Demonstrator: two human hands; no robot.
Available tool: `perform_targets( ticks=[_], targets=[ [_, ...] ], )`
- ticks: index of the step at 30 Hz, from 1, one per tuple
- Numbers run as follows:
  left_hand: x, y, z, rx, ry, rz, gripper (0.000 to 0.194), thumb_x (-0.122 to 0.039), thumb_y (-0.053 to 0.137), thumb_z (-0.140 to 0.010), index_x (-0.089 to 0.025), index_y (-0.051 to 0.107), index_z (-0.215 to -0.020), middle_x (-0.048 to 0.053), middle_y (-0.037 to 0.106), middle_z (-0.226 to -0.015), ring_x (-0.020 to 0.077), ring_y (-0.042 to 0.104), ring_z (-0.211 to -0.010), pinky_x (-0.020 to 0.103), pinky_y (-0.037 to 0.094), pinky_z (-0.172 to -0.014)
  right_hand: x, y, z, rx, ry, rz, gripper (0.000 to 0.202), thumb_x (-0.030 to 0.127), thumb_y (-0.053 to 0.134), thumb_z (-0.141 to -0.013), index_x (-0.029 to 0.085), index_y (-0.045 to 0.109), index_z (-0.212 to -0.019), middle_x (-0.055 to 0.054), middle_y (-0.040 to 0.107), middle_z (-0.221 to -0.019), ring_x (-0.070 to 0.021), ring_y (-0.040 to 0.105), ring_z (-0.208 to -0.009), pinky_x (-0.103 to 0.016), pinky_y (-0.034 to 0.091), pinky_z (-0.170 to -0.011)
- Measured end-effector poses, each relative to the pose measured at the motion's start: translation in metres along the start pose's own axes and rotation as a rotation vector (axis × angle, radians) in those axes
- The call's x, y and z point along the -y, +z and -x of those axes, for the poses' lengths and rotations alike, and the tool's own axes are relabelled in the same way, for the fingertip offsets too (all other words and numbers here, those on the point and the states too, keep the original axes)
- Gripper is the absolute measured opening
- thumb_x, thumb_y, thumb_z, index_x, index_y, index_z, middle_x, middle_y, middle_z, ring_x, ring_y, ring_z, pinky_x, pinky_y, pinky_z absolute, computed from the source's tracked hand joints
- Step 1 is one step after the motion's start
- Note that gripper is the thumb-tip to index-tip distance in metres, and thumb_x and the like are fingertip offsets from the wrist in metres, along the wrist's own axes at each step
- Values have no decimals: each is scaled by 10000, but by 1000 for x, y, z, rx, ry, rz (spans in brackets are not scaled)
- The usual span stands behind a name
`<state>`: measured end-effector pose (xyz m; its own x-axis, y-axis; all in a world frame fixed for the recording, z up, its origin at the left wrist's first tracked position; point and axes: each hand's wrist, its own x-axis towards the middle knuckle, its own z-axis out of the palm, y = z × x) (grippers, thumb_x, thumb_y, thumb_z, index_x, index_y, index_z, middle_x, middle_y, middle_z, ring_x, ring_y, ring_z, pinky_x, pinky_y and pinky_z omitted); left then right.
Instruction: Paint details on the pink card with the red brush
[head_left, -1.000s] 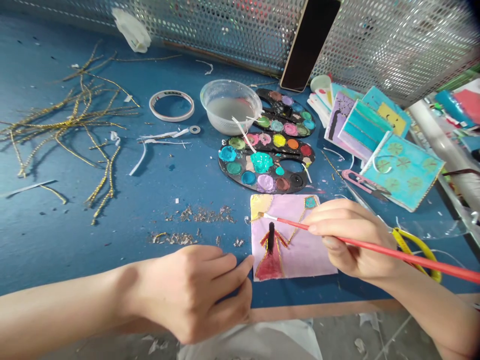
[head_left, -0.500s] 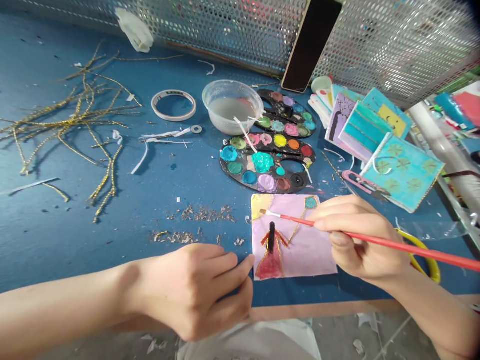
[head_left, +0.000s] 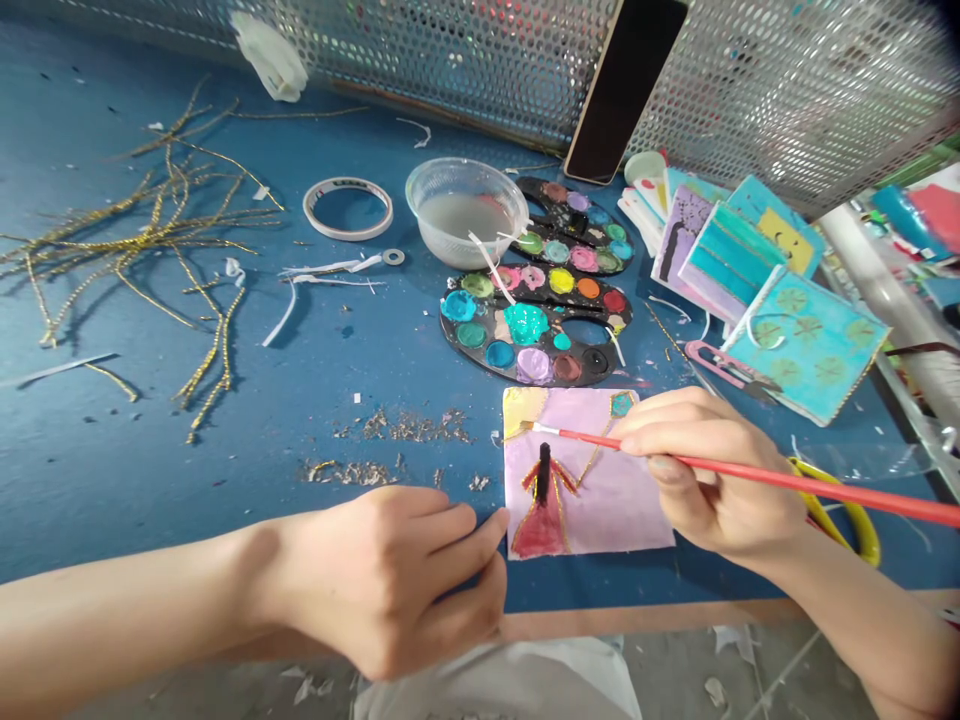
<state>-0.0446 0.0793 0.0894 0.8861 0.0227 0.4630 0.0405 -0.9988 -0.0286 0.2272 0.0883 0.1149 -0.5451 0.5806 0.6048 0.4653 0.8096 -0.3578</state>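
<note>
A small painted card (head_left: 600,520) lies flat on the blue table, showing a figure in a red dress, a teal kite with a gold string and a yellow corner. My right hand (head_left: 712,465) grips a red paintbrush (head_left: 765,479) in a pen hold. The brush's bristles touch the yellow corner of the card. My left hand (head_left: 405,570) is at the card's left edge, fingers curled and the index fingertip against that edge. Its thumb is hidden, and I cannot see what, if anything, is inside its fingers.
Behind the card are a paint palette (head_left: 480,357), a second palette (head_left: 576,225) and a plastic water bowl (head_left: 450,240). Left of them are a tape roll (head_left: 347,235) and gold cords (head_left: 157,240). Painted cards (head_left: 810,340) and yellow-handled scissors (head_left: 866,535) are at right; a phone (head_left: 626,90) leans behind.
My right hand and the paintbrush have shifted slightly left and the handle has tilted a little. The bristles stay on the yellow corner. My left hand has not visibly moved.
</note>
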Motion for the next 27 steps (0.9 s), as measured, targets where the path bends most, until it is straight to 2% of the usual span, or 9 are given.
perform_targets(
  ticks=[5,14,27],
  targets=[
    [1,1,-1,-4,1,-4,219,-308,574,-839,-122,688,-861,140,744,-871,148,600,-564,272,430,-420,-2,0,3,-19,69,-6,96,210,498,-940,220,580,-989,-21,687,-801,-155,661,-764,-296,564,-664],
    [1,0,0,12,10,-1,234,-273,519,-854,-126,701,-850,144,750,-871,154,601,-547,273,435,-409,-5,2,7,-34,93,-16,110,179,522,-925,230,568,-1011,-11,678,-822,-156,652,-794,-309,555,-688],
    [2,-2,-2,9,11,-1,213,-290,571,-841,-113,685,-865,155,752,-893,154,607,-543,272,432,-407,-6,1,7,-12,83,-40,133,155,541,-907,214,571,-1023,-16,674,-843,-154,648,-808,-306,549,-701]
  ],
)
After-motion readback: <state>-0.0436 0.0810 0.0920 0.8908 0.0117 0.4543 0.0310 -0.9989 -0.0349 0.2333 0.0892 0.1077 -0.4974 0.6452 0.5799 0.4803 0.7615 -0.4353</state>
